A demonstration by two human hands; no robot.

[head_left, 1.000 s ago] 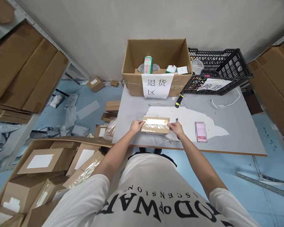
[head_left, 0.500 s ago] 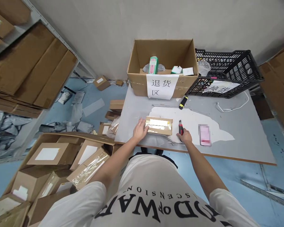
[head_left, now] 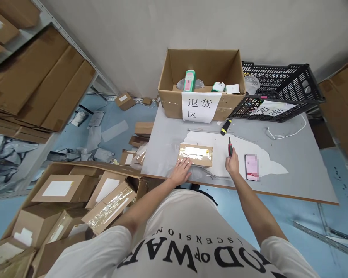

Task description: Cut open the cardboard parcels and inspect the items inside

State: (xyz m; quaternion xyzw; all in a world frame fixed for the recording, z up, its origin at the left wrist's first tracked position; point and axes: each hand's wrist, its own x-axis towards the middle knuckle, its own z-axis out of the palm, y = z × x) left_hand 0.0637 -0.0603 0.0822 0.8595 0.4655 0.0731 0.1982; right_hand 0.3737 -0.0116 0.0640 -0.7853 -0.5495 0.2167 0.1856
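Note:
A small taped cardboard box (head_left: 203,159) with a white label lies on the table. My left hand (head_left: 181,170) rests at its near left edge, fingers stretched out and touching it without gripping. To the right, my right hand (head_left: 232,163) is closed around a red and black utility knife (head_left: 230,150), its blade extended and pointing away from me. The knife is apart from the box. Right of that hand lies a phone (head_left: 251,167) with a pink screen, partly blurred. A second, black and yellow cutter (head_left: 226,127) lies farther back.
A large open carton (head_left: 171,106) with a paper sign and several small boxes stands at the table's back. Beside it is a black plastic crate (head_left: 295,104). A white cable (head_left: 287,136) lies on the table (head_left: 307,170). A big box of parcels (head_left: 56,189) stands at left.
My left hand has moved from the box's left end to its near edge. My right hand has lifted the knife slightly rightward and away from me, its grip now wrapped around the handle.

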